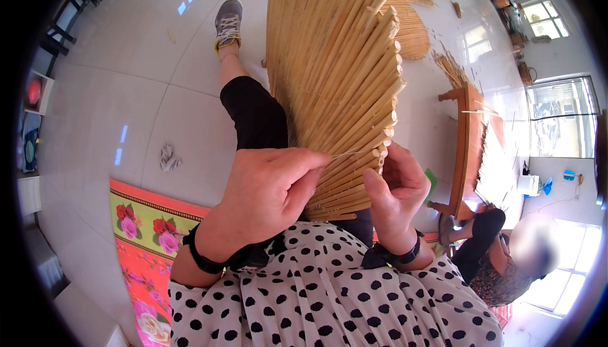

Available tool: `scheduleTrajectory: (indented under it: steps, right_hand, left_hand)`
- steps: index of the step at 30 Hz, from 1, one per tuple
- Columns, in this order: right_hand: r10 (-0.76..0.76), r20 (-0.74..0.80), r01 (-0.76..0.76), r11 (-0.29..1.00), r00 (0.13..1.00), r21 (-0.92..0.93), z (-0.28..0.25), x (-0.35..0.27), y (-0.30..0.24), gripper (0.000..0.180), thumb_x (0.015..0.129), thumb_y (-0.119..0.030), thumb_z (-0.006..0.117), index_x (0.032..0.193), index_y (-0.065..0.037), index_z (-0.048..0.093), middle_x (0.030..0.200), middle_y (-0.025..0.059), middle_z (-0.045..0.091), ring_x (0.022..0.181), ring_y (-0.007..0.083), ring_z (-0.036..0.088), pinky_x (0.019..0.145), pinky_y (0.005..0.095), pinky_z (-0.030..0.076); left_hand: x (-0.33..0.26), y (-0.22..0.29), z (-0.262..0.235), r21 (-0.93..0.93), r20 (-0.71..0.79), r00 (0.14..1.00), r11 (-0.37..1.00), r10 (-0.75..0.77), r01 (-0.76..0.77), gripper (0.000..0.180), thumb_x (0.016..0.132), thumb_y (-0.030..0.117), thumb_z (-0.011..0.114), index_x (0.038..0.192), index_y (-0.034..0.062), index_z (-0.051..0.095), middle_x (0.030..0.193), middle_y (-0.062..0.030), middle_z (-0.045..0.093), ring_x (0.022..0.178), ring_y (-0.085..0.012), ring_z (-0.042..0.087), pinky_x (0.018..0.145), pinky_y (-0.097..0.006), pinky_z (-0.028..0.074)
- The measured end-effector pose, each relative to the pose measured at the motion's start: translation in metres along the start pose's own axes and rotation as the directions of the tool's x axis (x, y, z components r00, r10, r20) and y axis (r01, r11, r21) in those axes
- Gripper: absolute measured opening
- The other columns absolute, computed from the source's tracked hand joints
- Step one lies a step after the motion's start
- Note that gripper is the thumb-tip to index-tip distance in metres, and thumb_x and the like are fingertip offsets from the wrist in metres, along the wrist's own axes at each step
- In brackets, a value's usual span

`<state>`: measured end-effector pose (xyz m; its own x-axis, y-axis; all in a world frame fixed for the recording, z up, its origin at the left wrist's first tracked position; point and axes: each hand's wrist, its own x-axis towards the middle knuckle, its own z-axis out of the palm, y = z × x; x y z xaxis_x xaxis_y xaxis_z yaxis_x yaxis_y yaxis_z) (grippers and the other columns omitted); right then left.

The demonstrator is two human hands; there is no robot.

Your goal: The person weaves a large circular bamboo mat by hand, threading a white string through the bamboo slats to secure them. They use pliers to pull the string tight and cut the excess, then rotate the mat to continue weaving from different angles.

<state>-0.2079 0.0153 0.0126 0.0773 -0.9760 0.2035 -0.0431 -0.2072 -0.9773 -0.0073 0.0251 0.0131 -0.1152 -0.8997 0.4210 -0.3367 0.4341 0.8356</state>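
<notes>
A mat of thin straw-coloured stalks (pixel 335 62), bound side by side, stands across my lap with its cut ends along the right edge. My left hand (pixel 269 185) is closed in a pinch at the mat's near part. From its fingertips a thin pale thread (pixel 349 154) runs taut across the stalks toward the right edge. My right hand (pixel 399 188) holds that edge, thumb on the near face and fingers curled behind the stalk ends. The fingertips behind the mat are partly hidden.
A round stalk mat (pixel 408 27) and loose stalks (pixel 451 69) lie on the tiled floor. At the right stands a wooden frame table (pixel 465 150) with stalks on it, and another person (pixel 500 271) sits near it. A flowered rug (pixel 142 239) lies at left, beside a crumpled cloth (pixel 169 158).
</notes>
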Motion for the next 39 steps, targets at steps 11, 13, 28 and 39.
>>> scheduleTrajectory:
  steps: [11, 13, 28, 39]
  right_hand:
    - [0.046, 0.034, -0.046, 0.999, 0.998, 0.007, 0.0015, 0.0031, -0.0055, 0.05, 0.075, 0.004, 0.069, 0.122, 0.012, 0.055, 0.107, 0.011, 0.066, 0.1, 0.0134, 0.062, 0.089, 0.0273, 0.047]
    - [0.043, 0.035, -0.043, 0.999, 0.998, 0.0, 0.0017, 0.0035, -0.0055, 0.05, 0.075, 0.004, 0.07, 0.122, 0.012, 0.055, 0.107, 0.0111, 0.066, 0.099, 0.0133, 0.062, 0.088, 0.0273, 0.048]
    - [0.081, 0.015, -0.081, 0.997, 0.997, -0.017, 0.0028, 0.0032, -0.0089, 0.05, 0.075, 0.003, 0.07, 0.121, 0.012, 0.055, 0.106, 0.0123, 0.067, 0.098, 0.0136, 0.063, 0.087, 0.0272, 0.048]
    - [0.054, 0.038, -0.054, 0.999, 0.998, -0.004, 0.0037, 0.004, -0.0089, 0.05, 0.075, 0.004, 0.07, 0.122, 0.011, 0.054, 0.107, 0.0119, 0.067, 0.1, 0.0149, 0.063, 0.089, 0.0278, 0.048]
  left_hand:
    - [0.002, 0.0041, 0.0013, 0.014, -0.017, 1.0, 1.0, 0.017, -0.016, 0.018, 0.077, -0.011, 0.063, 0.092, -0.0015, 0.067, 0.067, -0.0098, 0.065, 0.052, -0.0188, 0.062, 0.048, -0.026, 0.045]
    - [0.0021, 0.006, -0.0001, 0.011, -0.015, 1.0, 1.0, 0.007, -0.006, 0.018, 0.077, -0.011, 0.063, 0.092, -0.0015, 0.067, 0.066, -0.0094, 0.064, 0.051, -0.018, 0.061, 0.048, -0.025, 0.044]
    - [0.0015, 0.0078, 0.0006, 0.037, -0.014, 1.0, 0.999, -0.004, 0.005, 0.018, 0.078, -0.009, 0.062, 0.093, 0.0002, 0.067, 0.064, -0.0085, 0.063, 0.05, -0.0178, 0.06, 0.048, -0.025, 0.044]
    - [0.0009, 0.0083, -0.0009, 0.049, -0.019, 1.0, 0.999, 0.0, 0.001, 0.017, 0.078, -0.009, 0.063, 0.092, 0.0002, 0.067, 0.064, -0.0089, 0.063, 0.05, -0.0181, 0.06, 0.048, -0.026, 0.044]
